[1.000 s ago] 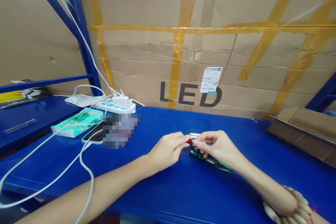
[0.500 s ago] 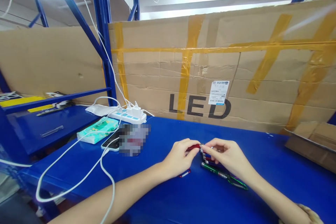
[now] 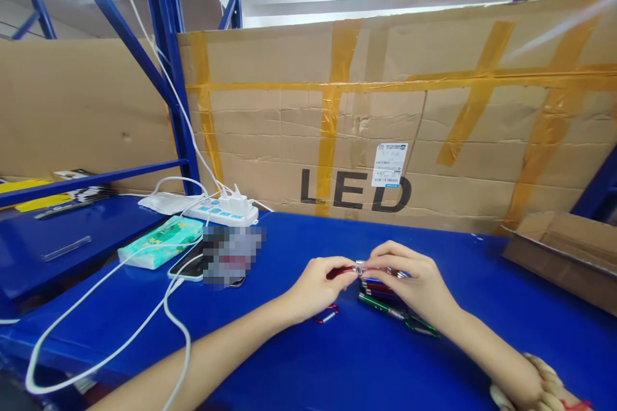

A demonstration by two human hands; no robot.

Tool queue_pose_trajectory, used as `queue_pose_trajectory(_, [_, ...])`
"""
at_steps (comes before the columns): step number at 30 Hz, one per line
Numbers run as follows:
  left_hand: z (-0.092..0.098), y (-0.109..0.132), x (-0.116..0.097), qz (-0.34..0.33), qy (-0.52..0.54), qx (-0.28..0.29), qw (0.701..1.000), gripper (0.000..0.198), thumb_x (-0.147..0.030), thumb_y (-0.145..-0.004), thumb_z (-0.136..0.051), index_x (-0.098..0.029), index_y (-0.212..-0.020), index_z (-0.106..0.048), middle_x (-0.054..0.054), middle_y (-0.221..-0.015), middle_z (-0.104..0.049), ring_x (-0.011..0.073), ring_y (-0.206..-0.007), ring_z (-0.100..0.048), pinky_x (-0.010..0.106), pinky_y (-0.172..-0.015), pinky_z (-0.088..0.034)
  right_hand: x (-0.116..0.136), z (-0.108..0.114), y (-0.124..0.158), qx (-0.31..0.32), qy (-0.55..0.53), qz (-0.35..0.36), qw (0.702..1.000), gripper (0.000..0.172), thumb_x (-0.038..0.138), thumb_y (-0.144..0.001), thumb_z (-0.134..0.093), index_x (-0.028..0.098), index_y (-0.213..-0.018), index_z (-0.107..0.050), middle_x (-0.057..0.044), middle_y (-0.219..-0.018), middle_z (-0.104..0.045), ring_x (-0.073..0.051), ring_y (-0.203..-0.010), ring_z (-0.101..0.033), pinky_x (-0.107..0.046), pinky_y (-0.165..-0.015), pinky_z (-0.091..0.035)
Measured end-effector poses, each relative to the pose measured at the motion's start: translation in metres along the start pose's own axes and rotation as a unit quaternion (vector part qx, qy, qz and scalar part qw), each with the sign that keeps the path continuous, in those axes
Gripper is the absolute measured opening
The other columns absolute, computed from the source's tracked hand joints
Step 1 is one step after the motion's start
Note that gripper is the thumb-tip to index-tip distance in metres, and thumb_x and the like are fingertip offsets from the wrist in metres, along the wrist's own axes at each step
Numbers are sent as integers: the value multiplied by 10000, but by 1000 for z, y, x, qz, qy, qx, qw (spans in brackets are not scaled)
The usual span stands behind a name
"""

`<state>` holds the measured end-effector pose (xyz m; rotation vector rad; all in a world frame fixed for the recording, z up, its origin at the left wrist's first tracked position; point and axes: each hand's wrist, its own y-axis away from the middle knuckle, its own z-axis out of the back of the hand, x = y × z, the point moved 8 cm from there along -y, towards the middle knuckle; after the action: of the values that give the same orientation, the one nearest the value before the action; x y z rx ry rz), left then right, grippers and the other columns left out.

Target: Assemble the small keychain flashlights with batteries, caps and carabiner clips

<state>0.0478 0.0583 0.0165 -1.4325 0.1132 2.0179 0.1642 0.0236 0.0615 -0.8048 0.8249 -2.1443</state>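
Observation:
My left hand (image 3: 315, 289) pinches a slim red piece (image 3: 341, 271) between thumb and fingers, its exact kind partly hidden. At its tip is a small silver ring-like end (image 3: 358, 270), where my right hand (image 3: 409, 276) has its thumb and forefinger closed. Below the right hand lie several blue and red metallic tubes (image 3: 378, 288) with silver ends, partly covered by the fingers. A green metallic tube (image 3: 385, 307) with a green clip at one end rests nearer to me. Just below my left hand lies a small red carabiner (image 3: 328, 314).
A phone (image 3: 187, 266), a tissue pack (image 3: 161, 243) and a white power strip (image 3: 224, 210) with looping cables (image 3: 176, 334) occupy the left of the blue table (image 3: 299, 359). An open cardboard box (image 3: 563, 260) stands right; a large taped carton (image 3: 270, 148) walls off the back.
My view has turned slightly right, shifting everything left. The hands stay together; the red piece's silver end now faces me more, and more of the tubes under my right hand shows.

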Motion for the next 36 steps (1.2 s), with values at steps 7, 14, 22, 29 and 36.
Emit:
queue_pose_trajectory(7, [-25, 10, -8, 12, 8, 116, 993, 215, -200, -800, -473, -134, -640, -601, -19, -638, -560, 88, -610, -465, 196, -637, -356, 14, -3, 5, 32, 47, 99, 993, 218, 198, -889, -489, 205, -810, -692, -35, -808, -621, -68, -570, -577, -167, -501, -449])
queue_pose_trajectory(14, [-3, -4, 7, 23, 48, -20, 998, 214, -244, -839, -418, -147, -819, -608, -17, -643, -527, 116, -655, -481, 227, -680, -370, -23, -15, 3, 36, 19, -79, 996, 178, 284, -874, -504, 208, -921, -658, -38, -824, -619, -110, -629, -590, -212, -529, -474])
queue_pose_trajectory(22, [35, -13, 26, 36, 66, -145, 986, 260, -217, -829, -447, -129, -1043, -565, 1, -692, -534, 140, -768, -520, 261, -784, -378, -40, -13, 0, 132, 31, -170, 976, 191, 376, -782, -618, 208, -814, -704, -23, -781, -652, -113, -615, -566, -238, -591, -450])
queue_pose_trajectory(29, [22, -8, 15, 8, 88, -105, 991, 288, -322, -849, -458, -147, -1061, -542, 40, -832, -631, 101, -621, -466, 237, -628, -389, -12, -23, 26, 399, -131, -233, 877, 276, 372, -637, -738, 160, -814, -736, -35, -686, -682, -119, -540, -585, -201, -484, -437])
queue_pose_trajectory(36, [17, -10, 22, 18, 90, -84, 992, 315, -350, -853, -459, -146, -1085, -518, 54, -846, -631, 104, -628, -479, 213, -531, -349, -11, -26, 30, 390, -45, -217, 894, 173, 157, -630, -713, 178, -799, -749, -26, -684, -695, -120, -561, -600, -198, -515, -453])
